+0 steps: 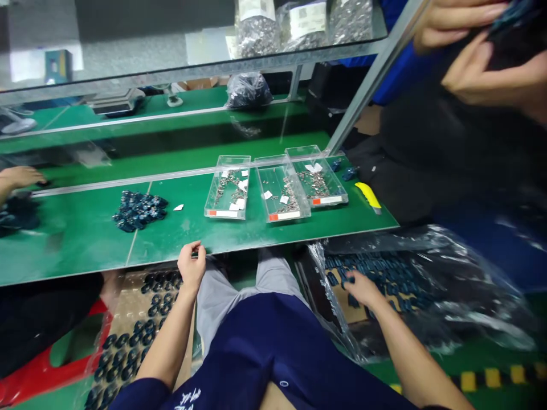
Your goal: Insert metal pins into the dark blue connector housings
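Observation:
My left hand [191,263] is curled at the front edge of the green worktable [85,239], fingertips pinched together on something too small to make out. My right hand [359,287] reaches down to the right, below the table, into a plastic-lined box [410,279] of small blue parts; its fingers are bent among the parts and partly hidden. A heap of the same dark blue parts [139,209] lies on the table to the left.
Three clear plastic trays [229,188] [282,191] [318,179] hold small metal pieces. A yellow knife [368,196] lies at the table's right end. Another box of dark rings [137,336] stands at lower left. Other people's hands show at far left [19,177] and top right [474,51].

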`<state>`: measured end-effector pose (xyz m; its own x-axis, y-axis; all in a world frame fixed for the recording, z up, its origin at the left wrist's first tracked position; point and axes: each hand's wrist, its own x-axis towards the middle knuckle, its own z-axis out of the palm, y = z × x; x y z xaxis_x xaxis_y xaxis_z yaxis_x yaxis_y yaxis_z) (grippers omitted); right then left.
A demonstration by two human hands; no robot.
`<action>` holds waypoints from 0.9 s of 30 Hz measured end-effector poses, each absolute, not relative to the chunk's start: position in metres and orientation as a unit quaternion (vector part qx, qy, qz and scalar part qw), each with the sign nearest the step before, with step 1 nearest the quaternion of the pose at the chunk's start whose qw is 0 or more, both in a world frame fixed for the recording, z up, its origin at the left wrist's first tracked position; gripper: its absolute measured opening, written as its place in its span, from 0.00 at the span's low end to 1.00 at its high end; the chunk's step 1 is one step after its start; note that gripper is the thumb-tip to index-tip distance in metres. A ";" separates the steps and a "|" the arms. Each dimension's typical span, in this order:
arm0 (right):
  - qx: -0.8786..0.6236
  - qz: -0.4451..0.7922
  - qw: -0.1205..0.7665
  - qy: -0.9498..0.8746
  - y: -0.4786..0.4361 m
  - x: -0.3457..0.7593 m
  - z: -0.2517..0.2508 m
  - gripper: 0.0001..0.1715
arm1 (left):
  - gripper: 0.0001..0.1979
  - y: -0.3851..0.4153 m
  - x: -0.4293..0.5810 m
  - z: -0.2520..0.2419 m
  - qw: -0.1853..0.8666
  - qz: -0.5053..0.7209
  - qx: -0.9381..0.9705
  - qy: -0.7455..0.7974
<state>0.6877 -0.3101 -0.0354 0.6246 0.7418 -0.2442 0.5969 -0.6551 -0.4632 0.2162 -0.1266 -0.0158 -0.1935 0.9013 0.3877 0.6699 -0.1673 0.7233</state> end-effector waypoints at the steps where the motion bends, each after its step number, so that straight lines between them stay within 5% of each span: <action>1: -0.855 0.282 0.228 -0.371 -0.303 0.684 -0.018 0.18 | 0.11 -0.129 0.231 -0.008 0.163 0.451 0.640 0.600; 4: -0.660 0.364 0.546 -0.366 -0.267 0.642 0.034 0.31 | 0.09 -0.137 0.283 0.021 0.308 0.443 0.691 0.480; 8: -0.442 0.491 0.672 -0.335 -0.214 0.551 0.071 0.32 | 0.21 -0.148 0.337 0.057 0.489 0.429 0.691 0.315; 11: -0.357 0.593 0.658 -0.297 -0.192 0.499 0.073 0.35 | 0.28 -0.148 0.350 0.074 0.499 0.457 0.692 0.250; 18: -0.295 0.702 0.538 -0.361 -0.163 0.486 0.057 0.40 | 0.22 -0.140 0.325 0.075 0.506 0.510 0.641 0.268; 24: -0.566 0.424 0.476 -0.522 -0.062 0.568 0.066 0.17 | 0.19 -0.121 0.300 0.054 0.689 0.508 0.370 0.361; 27: -0.686 0.238 0.336 -0.599 0.010 0.594 0.068 0.09 | 0.19 -0.116 0.296 0.046 0.728 0.480 0.316 0.372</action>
